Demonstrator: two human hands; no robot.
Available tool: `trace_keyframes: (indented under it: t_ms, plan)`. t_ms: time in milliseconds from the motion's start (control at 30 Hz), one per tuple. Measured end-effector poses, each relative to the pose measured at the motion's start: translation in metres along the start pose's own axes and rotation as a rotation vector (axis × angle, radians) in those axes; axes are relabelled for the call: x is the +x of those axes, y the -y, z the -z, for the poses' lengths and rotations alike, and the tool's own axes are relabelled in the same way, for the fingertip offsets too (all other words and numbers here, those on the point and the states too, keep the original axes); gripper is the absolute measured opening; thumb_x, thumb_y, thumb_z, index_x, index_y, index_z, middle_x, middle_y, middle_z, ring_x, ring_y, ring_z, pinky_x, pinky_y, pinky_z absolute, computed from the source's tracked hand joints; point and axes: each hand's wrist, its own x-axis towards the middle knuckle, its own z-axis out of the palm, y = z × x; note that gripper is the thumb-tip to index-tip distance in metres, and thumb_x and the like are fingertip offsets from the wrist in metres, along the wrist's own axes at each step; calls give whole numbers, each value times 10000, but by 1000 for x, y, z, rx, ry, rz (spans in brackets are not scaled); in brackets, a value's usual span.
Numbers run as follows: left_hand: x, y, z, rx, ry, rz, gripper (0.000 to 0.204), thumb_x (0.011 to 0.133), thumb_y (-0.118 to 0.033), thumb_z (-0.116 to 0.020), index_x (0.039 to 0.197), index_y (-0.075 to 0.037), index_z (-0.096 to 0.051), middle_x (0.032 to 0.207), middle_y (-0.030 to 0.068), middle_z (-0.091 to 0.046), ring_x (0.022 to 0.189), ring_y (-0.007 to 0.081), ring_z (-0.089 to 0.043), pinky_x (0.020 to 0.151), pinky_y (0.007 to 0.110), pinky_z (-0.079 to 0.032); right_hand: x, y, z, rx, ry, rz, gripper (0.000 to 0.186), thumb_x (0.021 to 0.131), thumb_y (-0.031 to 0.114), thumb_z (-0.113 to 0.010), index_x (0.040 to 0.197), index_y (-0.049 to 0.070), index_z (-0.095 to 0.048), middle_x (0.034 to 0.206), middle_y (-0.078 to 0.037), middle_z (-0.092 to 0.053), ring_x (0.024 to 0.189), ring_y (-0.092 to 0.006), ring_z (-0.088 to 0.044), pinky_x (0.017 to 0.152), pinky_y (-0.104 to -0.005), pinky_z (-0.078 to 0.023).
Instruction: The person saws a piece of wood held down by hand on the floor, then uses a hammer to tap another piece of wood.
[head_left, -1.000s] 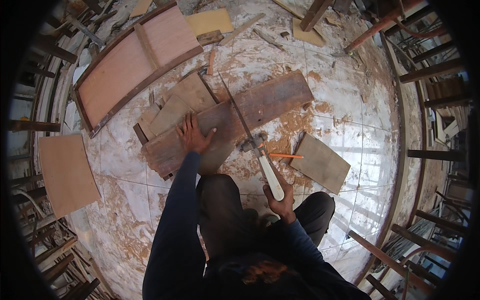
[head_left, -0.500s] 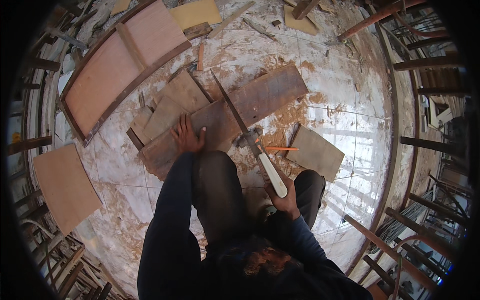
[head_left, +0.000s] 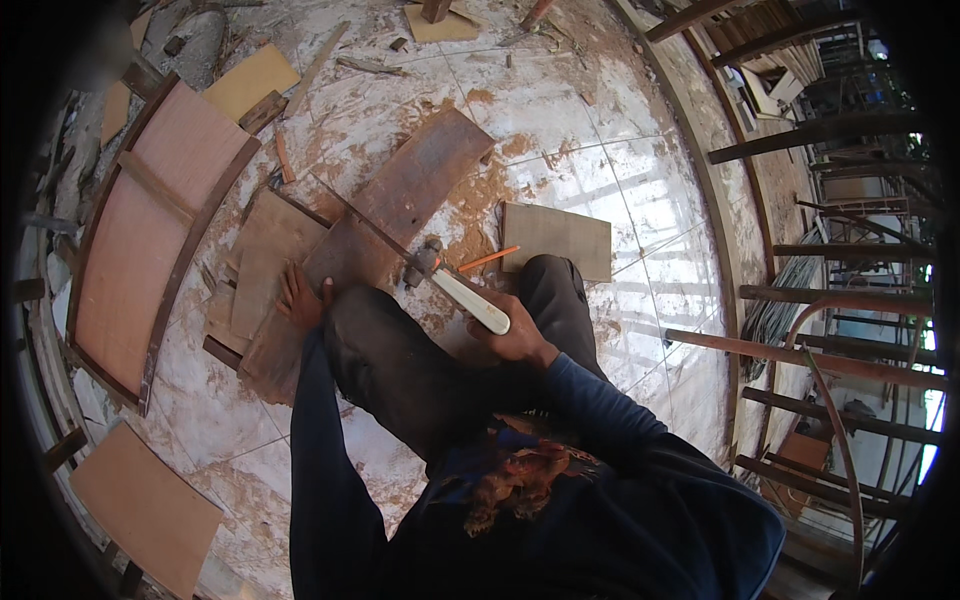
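Basically, right hand [head_left: 515,328] wrapped round the saw [head_left: 468,300] handle, blade across dark plank [head_left: 425,172] by left knee [head_left: 365,322]; left hand [head_left: 300,300] flat on plank, fingers spread; should press firmly, stroke long and light, far end probably wants support
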Motion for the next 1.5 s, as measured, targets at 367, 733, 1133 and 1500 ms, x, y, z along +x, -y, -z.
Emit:
trace_keyframes:
  t_ms: [367,733,1133,1500]
  plan:
    - [4,13,19,-42,156,-90,1013,768,-780,-590,1495,-110,-371,1596,56,-304,1515,267,-161,1183,603,-122,-6,13,-2,-1,19,-9,615,773,23,-649,1379,33,-539,1263,-194,-648,1149,-263,-643,990,-335,-465]
    - [17,89,-20,708,-185,-266,814,894,-512,-615,1557,-205,-255,1645,29,-177,1525,259,-120,1204,571,-106,1,34,-11,-125,116,58,654,754,27,-655,1394,60,-524,1232,-253,-628,1144,-384,-624,978,-382,-484]
    - [-43,48,47,227,380,214,1024,822,-183,-687,1580,-393,-31,1667,39,-30,1534,315,-17,1092,773,-54,-18,7,0,-151,49,48,650,755,26,-625,1394,79,-526,1268,-231,-622,1155,-369,-623,961,-374,-502]
    - [-72,97,11,293,-71,-49,1178,685,-7,-743,1585,-369,-75,1645,81,-112,1523,354,-62,1105,752,-25,-12,24,5,-106,51,145,630,764,34,-637,1385,40,-532,1121,-244,-680,1071,-340,-676,932,-363,-508]
